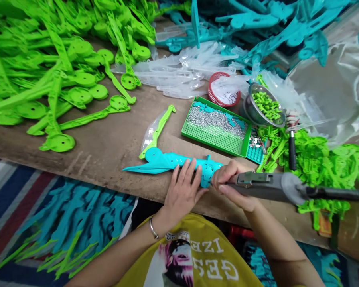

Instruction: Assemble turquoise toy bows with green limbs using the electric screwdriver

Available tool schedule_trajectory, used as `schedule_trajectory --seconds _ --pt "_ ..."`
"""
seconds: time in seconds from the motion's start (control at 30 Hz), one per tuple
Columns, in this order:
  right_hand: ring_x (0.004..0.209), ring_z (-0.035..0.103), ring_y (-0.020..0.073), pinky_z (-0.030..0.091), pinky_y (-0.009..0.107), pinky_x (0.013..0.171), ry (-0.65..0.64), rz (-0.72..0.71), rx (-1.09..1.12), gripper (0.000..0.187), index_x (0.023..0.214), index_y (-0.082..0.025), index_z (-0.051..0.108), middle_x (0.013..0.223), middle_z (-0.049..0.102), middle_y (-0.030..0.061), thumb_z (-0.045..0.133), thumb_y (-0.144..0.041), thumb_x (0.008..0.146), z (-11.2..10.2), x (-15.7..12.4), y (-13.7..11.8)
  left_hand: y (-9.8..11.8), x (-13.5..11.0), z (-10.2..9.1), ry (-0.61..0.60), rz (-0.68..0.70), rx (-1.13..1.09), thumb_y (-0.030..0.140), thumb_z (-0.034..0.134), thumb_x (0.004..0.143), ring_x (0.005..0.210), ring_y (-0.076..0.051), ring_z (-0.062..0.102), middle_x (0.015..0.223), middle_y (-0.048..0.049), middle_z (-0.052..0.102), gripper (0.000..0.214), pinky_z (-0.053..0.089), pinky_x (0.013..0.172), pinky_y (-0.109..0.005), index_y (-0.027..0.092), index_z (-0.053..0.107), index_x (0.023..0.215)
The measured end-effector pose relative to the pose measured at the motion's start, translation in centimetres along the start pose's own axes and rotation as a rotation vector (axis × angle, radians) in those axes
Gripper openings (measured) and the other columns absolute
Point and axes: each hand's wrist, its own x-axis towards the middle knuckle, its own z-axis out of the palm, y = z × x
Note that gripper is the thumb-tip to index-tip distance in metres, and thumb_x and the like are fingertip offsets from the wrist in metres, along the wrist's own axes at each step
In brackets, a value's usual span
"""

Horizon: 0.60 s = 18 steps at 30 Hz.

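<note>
A teal plastic toy part, shaped like a weapon handle, lies flat on the table in front of me. My left hand rests on its middle, fingers stretched out and pressing lightly on it. The fingers of my right hand are wrapped round a grey electric screwdriver, whose tip is hidden by the hand at the teal part's right end. Beyond the teal part's left half, a lime-green arm with a clear blade touches or nearly touches its round end.
A green tray holds many small screws and teal bits. Behind it stand a red basket and a metal bowl with green pieces. Piles of lime-green parts, teal parts and clear blades cover the back. Black-handled pliers lie right.
</note>
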Motion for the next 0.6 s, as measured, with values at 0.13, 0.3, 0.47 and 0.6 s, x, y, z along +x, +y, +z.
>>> schedule_trajectory --seconds 0.13,0.3,0.47,0.6 --pt "0.046 0.056 0.0157 0.05 0.032 0.049 0.038 -0.182 0.104 0.02 0.101 -0.025 0.061 0.056 0.058 -0.0054 0.069 -0.03 0.084 -1.1 4.0 -0.4 0.1 0.0 -0.1 -0.017 -0.005 0.003 0.051 0.056 0.096 0.15 -0.035 0.032 0.157 -0.0212 0.042 0.07 0.022 0.123 -0.053 0.009 0.043 0.15" --pt "0.045 0.052 0.0154 0.049 0.033 0.052 0.489 -0.388 -0.004 0.025 0.092 -0.028 0.055 0.053 0.052 -0.0077 0.072 -0.04 0.078 -1.3 10.2 1.7 0.0 0.0 -0.4 -0.017 0.005 0.01 0.047 0.055 0.098 0.149 -0.037 0.034 0.158 -0.0214 0.041 0.065 0.027 0.12 -0.055 0.01 0.045 0.15" --pt "0.047 0.054 0.0147 0.05 0.033 0.055 0.495 -0.322 -0.067 0.031 0.095 -0.027 0.053 0.054 0.052 -0.0082 0.07 -0.048 0.079 -1.6 12.7 4.4 -0.3 -0.2 -0.2 0.026 0.109 -0.022 0.034 0.058 0.099 0.145 -0.031 0.042 0.155 -0.0118 0.049 0.048 0.027 0.122 -0.052 0.02 0.054 0.144" --pt "0.046 0.053 0.0139 0.05 0.032 0.054 0.485 -0.328 -0.094 0.032 0.093 -0.026 0.053 0.054 0.051 -0.0084 0.07 -0.049 0.08 -2.0 13.1 5.2 -0.4 -0.4 0.3 0.059 0.135 -0.061 0.03 0.061 0.098 0.14 -0.027 0.047 0.151 -0.0071 0.054 0.045 0.031 0.12 -0.047 0.019 0.056 0.141"
